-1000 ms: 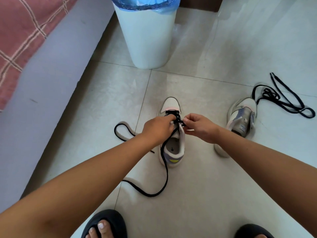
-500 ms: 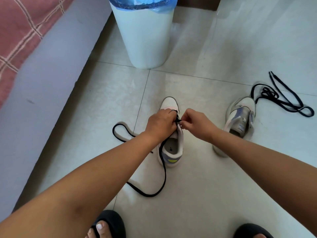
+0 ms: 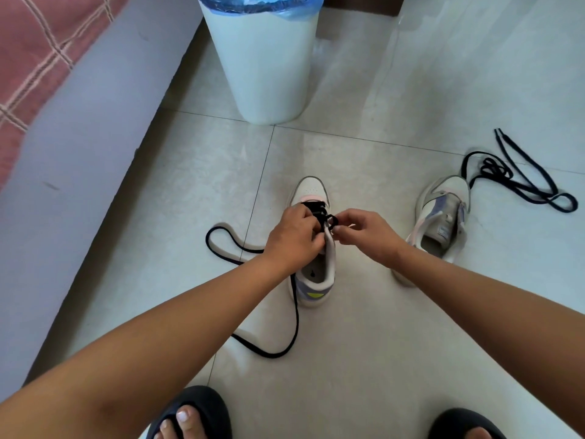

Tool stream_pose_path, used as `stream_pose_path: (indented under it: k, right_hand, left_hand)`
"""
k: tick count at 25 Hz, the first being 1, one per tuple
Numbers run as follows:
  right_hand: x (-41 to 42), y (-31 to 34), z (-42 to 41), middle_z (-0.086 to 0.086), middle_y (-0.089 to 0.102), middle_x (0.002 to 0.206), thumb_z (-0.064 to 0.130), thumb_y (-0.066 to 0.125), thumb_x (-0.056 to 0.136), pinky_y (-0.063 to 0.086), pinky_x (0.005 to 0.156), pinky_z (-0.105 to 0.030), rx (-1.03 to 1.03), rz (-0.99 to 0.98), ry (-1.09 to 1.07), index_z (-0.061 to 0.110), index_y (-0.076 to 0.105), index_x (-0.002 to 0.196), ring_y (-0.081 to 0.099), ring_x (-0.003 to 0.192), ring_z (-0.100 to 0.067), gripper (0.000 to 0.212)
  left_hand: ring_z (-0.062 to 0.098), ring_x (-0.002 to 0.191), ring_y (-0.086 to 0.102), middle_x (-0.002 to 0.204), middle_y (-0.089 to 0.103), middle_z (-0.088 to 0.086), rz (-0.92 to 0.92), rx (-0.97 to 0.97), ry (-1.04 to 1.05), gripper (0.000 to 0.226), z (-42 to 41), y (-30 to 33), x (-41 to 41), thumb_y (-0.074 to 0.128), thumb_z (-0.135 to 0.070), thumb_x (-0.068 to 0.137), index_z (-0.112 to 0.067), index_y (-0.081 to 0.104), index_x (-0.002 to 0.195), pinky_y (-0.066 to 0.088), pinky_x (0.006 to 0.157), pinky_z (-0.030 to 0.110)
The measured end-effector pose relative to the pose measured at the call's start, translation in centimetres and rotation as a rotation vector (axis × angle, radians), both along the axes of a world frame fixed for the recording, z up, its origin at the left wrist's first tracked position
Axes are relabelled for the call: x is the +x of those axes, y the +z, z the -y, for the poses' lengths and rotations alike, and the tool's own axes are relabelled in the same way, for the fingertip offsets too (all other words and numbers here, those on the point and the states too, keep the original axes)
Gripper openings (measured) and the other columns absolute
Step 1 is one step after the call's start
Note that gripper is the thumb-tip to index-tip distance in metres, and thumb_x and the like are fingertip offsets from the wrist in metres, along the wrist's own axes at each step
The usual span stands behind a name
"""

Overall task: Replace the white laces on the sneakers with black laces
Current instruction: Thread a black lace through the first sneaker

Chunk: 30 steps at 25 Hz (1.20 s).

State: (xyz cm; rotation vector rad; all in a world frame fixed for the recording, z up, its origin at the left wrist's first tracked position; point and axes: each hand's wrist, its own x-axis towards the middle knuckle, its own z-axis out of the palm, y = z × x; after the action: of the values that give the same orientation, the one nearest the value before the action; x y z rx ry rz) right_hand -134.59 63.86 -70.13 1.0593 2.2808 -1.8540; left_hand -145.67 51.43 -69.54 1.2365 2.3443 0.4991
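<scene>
bin [image 3: 266, 64] top cropped, left fingers [image 3: 311, 231] hidden

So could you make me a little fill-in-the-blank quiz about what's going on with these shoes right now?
1. Both hands, left hand and right hand, work a lace of ____ colour into the middle sneaker.
2. The other sneaker has ____ lace threaded through it.
3. A spare black lace lies on the ____ beside that sneaker.
4. The white bin is lined with a ____ bag.

Missing words: black; no; floor; blue
</scene>
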Motion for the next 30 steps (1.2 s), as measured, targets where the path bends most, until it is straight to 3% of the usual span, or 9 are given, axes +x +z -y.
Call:
stream_pose_path:
  k: [4, 7, 11, 13, 16, 21, 26, 28, 30]
  right_hand:
    - [-0.6, 0.1, 0.0, 0.000, 0.065, 0.071, 0.015, 0.067, 0.085, 0.054, 0.073, -0.034, 0.111, -0.002, -0.029, 0.015, 0.063, 0.074, 0.063, 0.065, -0.011, 0.012]
    - [-1.3, -0.2, 1.2, 0.000, 0.059, 0.067, 0.017, 0.062, 0.086, 0.053, 0.067, -0.036, 0.240, 0.039, -0.087, 0.017, 0.053, 0.071, 0.063, 0.066, -0.023, 0.018]
    - [-1.3, -0.1, 1.6, -0.004, 0.060, 0.071, 0.008, 0.056, 0.090, 0.056, 0.066, -0.034, 0.012, -0.008, -0.224, 0.018, 0.058, 0.083, 0.059, 0.064, -0.017, 0.012]
    - [-0.6, 0.0, 0.9, -0.003, 0.063, 0.074, 0.006, 0.059, 0.090, 0.055, 0.068, -0.032, -0.043, -0.022, -0.190, 0.017, 0.061, 0.083, 0.061, 0.065, -0.015, 0.012]
    - [-0.1, 0.0, 0.6, -0.004, 0.066, 0.080, 0.006, 0.062, 0.089, 0.054, 0.073, -0.031, -0.075, 0.002, -0.135, 0.014, 0.062, 0.088, 0.064, 0.073, -0.016, 0.009]
    - [-1.1, -0.2, 1.1, -0.002, 0.064, 0.076, 0.006, 0.064, 0.085, 0.052, 0.077, -0.035, 0.063, 0.002, -0.205, 0.018, 0.059, 0.078, 0.063, 0.075, -0.020, 0.014]
    - [-1.0, 0.4, 2.5, 0.002, 0.061, 0.079, 0.003, 0.059, 0.084, 0.042, 0.066, -0.014, 0.287, -0.049, -0.109, 0.014, 0.057, 0.083, 0.056, 0.076, -0.014, 0.011]
    - [-0.9, 0.1, 2.8, 0.004, 0.058, 0.075, 0.005, 0.058, 0.085, 0.044, 0.066, -0.017, 0.261, -0.014, -0.132, 0.016, 0.053, 0.083, 0.053, 0.072, -0.014, 0.013]
    - [-1.1, -0.2, 2.9, 0.003, 0.057, 0.074, 0.009, 0.058, 0.084, 0.054, 0.075, -0.032, 0.177, 0.029, -0.260, 0.019, 0.052, 0.080, 0.054, 0.072, -0.015, 0.013]
  left_hand:
    - [0.019, 0.116, 0.038, 0.119, 0.046, 0.004, 0.003, -0.007, 0.003, 0.024, -0.1, 0.2, 0.1, 0.055, -0.028, 0.090, -0.012, 0.064, 0.105, 0.042, 0.078, 0.030]
    - [0.021, 0.116, 0.038, 0.119, 0.045, 0.004, -0.051, -0.045, -0.042, 0.025, 0.0, -0.1, -0.1, 0.056, -0.030, 0.089, -0.014, 0.064, 0.107, 0.041, 0.075, 0.030]
    - [0.038, 0.097, 0.052, 0.100, 0.055, 0.017, -0.222, 0.058, -0.078, 0.016, -0.2, -0.5, 0.9, 0.065, -0.016, 0.079, -0.002, 0.067, 0.086, 0.046, 0.060, 0.033]
    - [0.034, 0.104, 0.047, 0.107, 0.054, 0.015, -0.166, 0.031, -0.016, 0.018, -0.5, -0.3, 0.9, 0.057, -0.015, 0.085, -0.002, 0.068, 0.090, 0.048, 0.070, 0.037]
    - [0.026, 0.116, 0.033, 0.121, 0.044, 0.006, 0.015, -0.105, 0.030, 0.030, -1.0, -0.1, 0.3, 0.042, -0.018, 0.094, -0.007, 0.068, 0.103, 0.034, 0.093, 0.034]
    - [0.028, 0.119, 0.030, 0.129, 0.039, 0.006, -0.060, -0.205, -0.063, 0.031, -1.4, 0.1, 0.2, 0.038, -0.019, 0.094, -0.007, 0.063, 0.110, 0.029, 0.095, 0.035]
    - [0.030, 0.123, 0.029, 0.136, 0.035, 0.009, -0.122, -0.369, -0.218, 0.034, -2.6, 0.7, -0.6, 0.042, -0.019, 0.092, -0.005, 0.055, 0.120, 0.031, 0.092, 0.036]
    - [0.030, 0.122, 0.030, 0.135, 0.036, 0.010, -0.122, -0.394, -0.238, 0.033, -2.8, 1.0, -0.7, 0.044, -0.019, 0.091, -0.004, 0.055, 0.118, 0.034, 0.087, 0.035]
    - [0.029, 0.119, 0.034, 0.131, 0.039, 0.011, -0.135, -0.281, -0.200, 0.029, -2.1, 0.8, -0.7, 0.045, -0.019, 0.092, -0.002, 0.058, 0.113, 0.036, 0.077, 0.033]
